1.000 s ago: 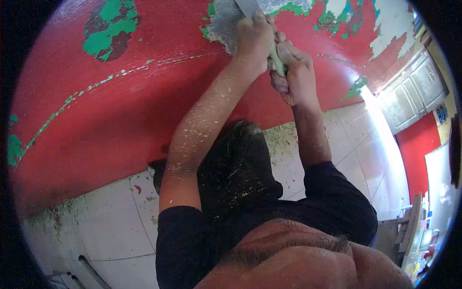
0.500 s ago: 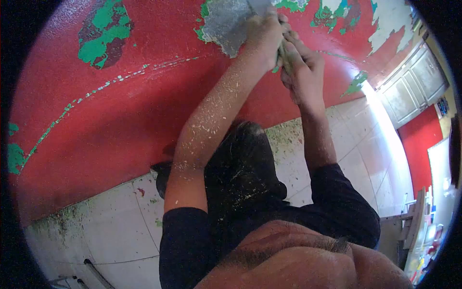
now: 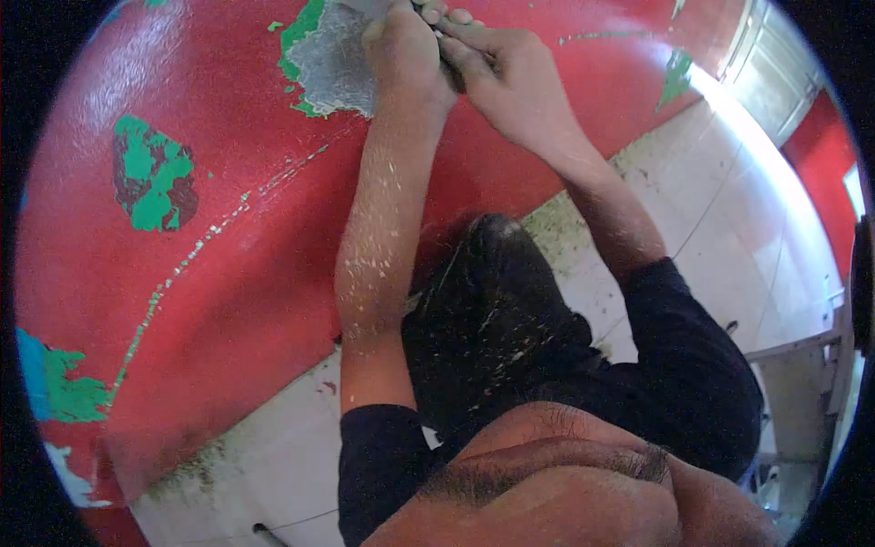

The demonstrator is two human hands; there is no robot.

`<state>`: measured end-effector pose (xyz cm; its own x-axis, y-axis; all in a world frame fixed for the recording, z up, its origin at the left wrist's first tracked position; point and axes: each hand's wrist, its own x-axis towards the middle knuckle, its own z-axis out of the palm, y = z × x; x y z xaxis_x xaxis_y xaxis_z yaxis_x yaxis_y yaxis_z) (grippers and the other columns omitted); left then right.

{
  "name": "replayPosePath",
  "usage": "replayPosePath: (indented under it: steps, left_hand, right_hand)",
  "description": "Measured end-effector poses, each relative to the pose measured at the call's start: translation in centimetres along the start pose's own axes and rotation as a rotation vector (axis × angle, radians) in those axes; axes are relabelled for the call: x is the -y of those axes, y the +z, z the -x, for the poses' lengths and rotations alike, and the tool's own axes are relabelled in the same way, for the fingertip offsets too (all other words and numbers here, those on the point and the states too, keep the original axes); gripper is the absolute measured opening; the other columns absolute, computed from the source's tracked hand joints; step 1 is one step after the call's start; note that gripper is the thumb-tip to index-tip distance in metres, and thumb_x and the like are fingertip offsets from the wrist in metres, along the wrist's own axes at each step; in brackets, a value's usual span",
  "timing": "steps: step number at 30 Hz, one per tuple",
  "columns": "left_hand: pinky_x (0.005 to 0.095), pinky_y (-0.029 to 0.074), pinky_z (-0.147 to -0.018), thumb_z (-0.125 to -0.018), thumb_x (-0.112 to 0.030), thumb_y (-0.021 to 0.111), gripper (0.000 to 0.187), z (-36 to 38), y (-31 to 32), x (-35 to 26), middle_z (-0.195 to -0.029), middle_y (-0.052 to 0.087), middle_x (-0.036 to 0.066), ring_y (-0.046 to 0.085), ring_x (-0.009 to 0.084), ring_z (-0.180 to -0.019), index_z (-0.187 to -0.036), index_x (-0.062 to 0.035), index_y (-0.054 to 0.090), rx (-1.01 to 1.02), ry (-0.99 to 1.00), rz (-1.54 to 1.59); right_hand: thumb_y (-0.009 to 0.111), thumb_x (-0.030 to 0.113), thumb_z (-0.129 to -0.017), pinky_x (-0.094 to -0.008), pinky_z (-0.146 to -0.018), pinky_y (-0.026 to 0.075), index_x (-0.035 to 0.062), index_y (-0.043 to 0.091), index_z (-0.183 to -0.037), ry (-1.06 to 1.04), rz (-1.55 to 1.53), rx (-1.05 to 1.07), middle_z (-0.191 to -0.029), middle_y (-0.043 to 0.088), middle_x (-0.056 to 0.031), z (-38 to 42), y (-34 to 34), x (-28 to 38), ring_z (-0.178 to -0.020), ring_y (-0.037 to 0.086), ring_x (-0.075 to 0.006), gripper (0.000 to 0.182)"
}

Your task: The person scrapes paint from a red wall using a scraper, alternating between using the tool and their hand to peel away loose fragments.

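Note:
At the top of the view, my left hand (image 3: 406, 50) is wrapped round a paint scraper (image 3: 366, 7). Its light grey blade lies against the wall beside a bare grey patch (image 3: 333, 68) edged with green paint. My right hand (image 3: 506, 73) grips the scraper's handle close to the left, fingers curled over it. The far fingers and part of the handle are cut off or hidden. Paint flakes cling to my left forearm. The red wall (image 3: 255, 301) also has a peeled green patch (image 3: 153, 173) and a chipped line below it.
Pale floor tiles (image 3: 738, 201) run along the wall's foot, strewn with paint debris (image 3: 200, 465). My dark-clothed knee (image 3: 497, 264) is close to the wall. A light door (image 3: 775, 68) stands at upper right, with a grey metal frame (image 3: 797, 374) lower down.
The view has swung, so the wall patches sit lower and further left or right of before. Both hands stay on the scraper and appear higher and further left.

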<state>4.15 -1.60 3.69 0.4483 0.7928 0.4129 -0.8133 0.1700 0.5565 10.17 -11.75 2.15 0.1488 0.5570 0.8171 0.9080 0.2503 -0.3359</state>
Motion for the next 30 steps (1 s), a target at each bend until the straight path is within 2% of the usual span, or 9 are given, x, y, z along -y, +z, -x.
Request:
replayPosePath:
  steps: [3, 6, 10, 12, 14, 17, 23, 26, 30]
  left_hand:
    - [0.0365, 0.048, -0.058, -0.105, -0.024, 0.033, 0.034, -1.2, -1.0, -0.4, -0.064, 0.047, 0.002, 0.050, 0.0191, -0.059, -0.076, -0.0113, 0.048, 0.035, 0.061, -0.175]
    - [0.0327, 0.046, -0.052, -0.104, -0.024, 0.035, 0.035, -2.8, -0.2, -1.4, -0.064, 0.049, 0.002, 0.050, 0.0174, -0.057, -0.074, -0.0122, 0.048, 0.084, 0.119, -0.202]
    - [0.0311, 0.045, -0.050, -0.103, -0.020, 0.036, 0.032, -2.1, -2.9, 0.1, -0.066, 0.051, 0.003, 0.049, 0.0170, -0.056, -0.073, -0.0125, 0.046, 0.054, 0.021, -0.150]
    - [0.0308, 0.046, -0.051, -0.103, -0.019, 0.035, 0.032, -2.7, -1.5, -0.3, -0.067, 0.052, 0.003, 0.049, 0.0172, -0.055, -0.073, -0.0124, 0.047, -0.075, 0.084, -0.208]
    - [0.0311, 0.047, -0.052, -0.103, -0.020, 0.033, 0.033, -2.1, -1.0, 0.4, -0.066, 0.051, 0.003, 0.050, 0.0170, -0.055, -0.075, -0.0114, 0.048, 0.023, 0.049, -0.062]
    - [0.0311, 0.046, -0.052, -0.104, -0.022, 0.033, 0.033, -2.2, -1.2, 0.3, -0.065, 0.050, 0.002, 0.049, 0.0168, -0.055, -0.075, -0.0118, 0.047, 0.053, 0.056, -0.099]
    - [0.0305, 0.045, -0.052, -0.107, -0.030, 0.033, 0.037, -3.0, -2.4, 0.5, -0.066, 0.051, 0.002, 0.048, 0.0158, -0.054, -0.075, -0.0147, 0.046, 0.089, 0.045, -0.104]
    - [0.0311, 0.046, -0.051, -0.107, -0.033, 0.032, 0.038, -2.3, -3.3, 0.2, -0.066, 0.051, 0.000, 0.048, 0.0152, -0.054, -0.078, -0.0147, 0.048, 0.054, 0.027, -0.169]
    - [0.0318, 0.047, -0.054, -0.107, -0.033, 0.032, 0.037, -2.3, -0.5, -0.5, -0.069, 0.052, 0.001, 0.050, 0.0157, -0.057, -0.081, -0.0141, 0.049, 0.049, 0.098, -0.160]
  right_hand:
    - [0.053, 0.022, -0.100, -0.0295, -0.066, 0.050, 0.0079, 0.063, -0.131, -0.129, -0.034, -0.151, -0.076, 0.064, -0.0030, -1.2, 1.7, -0.3, -0.064, 0.055, -0.0090, 0.036]
    - [0.054, 0.013, -0.094, -0.0459, -0.069, 0.053, 0.0007, 0.068, -0.112, -0.019, -0.294, -0.199, -0.090, 0.062, -0.0320, -2.3, 1.5, 1.7, -0.087, 0.064, -0.0478, 0.025]
    - [0.054, 0.011, -0.095, -0.0410, -0.072, 0.054, -0.0010, 0.066, -0.116, 0.202, -0.337, 0.073, -0.096, 0.064, -0.0294, -0.4, -0.9, 0.9, -0.090, 0.071, -0.0399, 0.027]
    - [0.054, 0.010, -0.095, -0.0405, -0.077, 0.053, -0.0020, 0.067, -0.113, -0.051, -0.413, -0.100, -0.094, 0.067, -0.0291, -1.6, 1.0, -0.7, -0.093, 0.072, -0.0363, 0.026]
    - [0.054, 0.010, -0.095, -0.0398, -0.079, 0.053, -0.0022, 0.067, -0.113, 0.007, -0.458, -0.060, -0.095, 0.067, -0.0298, -1.8, 0.1, -0.7, -0.094, 0.072, -0.0355, 0.026]
    - [0.054, 0.010, -0.094, -0.0392, -0.080, 0.053, -0.0030, 0.067, -0.112, 0.144, -0.375, 0.218, -0.095, 0.067, -0.0300, -1.1, -3.5, 0.8, -0.093, 0.072, -0.0332, 0.026]
    - [0.055, 0.011, -0.094, -0.0391, -0.069, 0.052, -0.0023, 0.068, -0.109, -0.014, -0.511, -0.060, -0.081, 0.066, -0.0287, -1.2, 0.7, -0.8, -0.076, 0.071, -0.0306, 0.024]
    - [0.054, 0.011, -0.094, -0.0398, -0.066, 0.052, -0.0007, 0.067, -0.113, 0.158, -0.396, 0.144, -0.085, 0.066, -0.0287, -1.5, -0.8, -1.1, -0.071, 0.070, -0.0315, 0.026]
    - [0.054, 0.012, -0.095, -0.0396, -0.066, 0.052, -0.0004, 0.068, -0.114, 0.084, -0.465, 0.002, -0.085, 0.067, -0.0271, -2.7, 0.1, -0.2, -0.072, 0.070, -0.0314, 0.026]
